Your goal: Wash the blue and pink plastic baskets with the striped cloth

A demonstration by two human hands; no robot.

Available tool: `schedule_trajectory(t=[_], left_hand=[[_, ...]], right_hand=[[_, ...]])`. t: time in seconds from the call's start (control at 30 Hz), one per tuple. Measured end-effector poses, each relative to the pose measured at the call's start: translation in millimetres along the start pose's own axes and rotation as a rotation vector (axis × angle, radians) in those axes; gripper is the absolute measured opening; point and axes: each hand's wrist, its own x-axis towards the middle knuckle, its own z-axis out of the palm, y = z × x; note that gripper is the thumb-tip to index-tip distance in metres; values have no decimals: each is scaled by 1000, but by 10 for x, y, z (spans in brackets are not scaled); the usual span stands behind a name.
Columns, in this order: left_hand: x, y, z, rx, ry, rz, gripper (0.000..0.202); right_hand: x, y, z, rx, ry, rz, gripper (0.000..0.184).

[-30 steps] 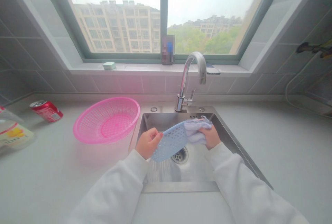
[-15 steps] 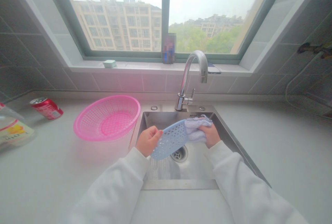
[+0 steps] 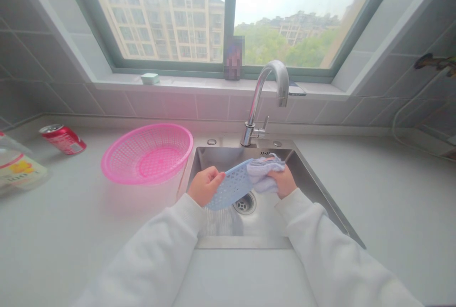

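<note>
Over the sink, my left hand (image 3: 205, 186) pinches the near-left rim of a light blue perforated plastic basket (image 3: 233, 187), which is held tilted. My right hand (image 3: 283, 181) is closed around a pale lavender cloth (image 3: 262, 174), folded over the basket's right end and pressed against it. That end of the basket is hidden under the cloth. Beneath them lies the steel sink (image 3: 256, 242) with its round drain (image 3: 244, 203).
A chrome faucet (image 3: 251, 103) arches over the back of the sink. Left of it sits a pink plastic basket (image 3: 117, 174). Farther left are a red can (image 3: 66, 141) and a partly visible labelled bottle (image 3: 21, 169). A small pale green box (image 3: 150, 79) rests on the windowsill.
My right hand and the cloth have shifted a little left along the basket, covering more of it. My left hand keeps its grip. The whole view has tilted slightly.
</note>
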Motion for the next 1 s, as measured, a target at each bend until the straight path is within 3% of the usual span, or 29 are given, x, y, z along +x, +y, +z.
schedule_trajectory(t=[0.13, 0.3, 0.37, 0.5, 0.57, 0.8, 0.87, 1.0], left_hand=[[8, -12, 25, 2, 15, -5, 43], [52, -11, 81, 25, 9, 6, 39], [54, -6, 62, 17, 9, 4, 40], [41, -10, -9, -22, 15, -7, 43], [45, -21, -16, -35, 16, -10, 44], [92, -31, 83, 1, 5, 4, 41], [76, -20, 60, -6, -6, 4, 41], [20, 3, -31, -29, -26, 10, 42]], right_hand=[[-24, -18, 12, -30, -25, -2, 24], [-134, -49, 251, -41, -264, -37, 30], [-90, -24, 220, 1, -231, -19, 29], [44, 42, 12, 54, -10, 34, 26], [38, 39, -7, 42, 22, 28, 25], [-216, -78, 394, -113, -311, -95, 16], [-151, -61, 330, -74, -230, -81, 20], [92, 17, -43, -84, 19, -19, 23]])
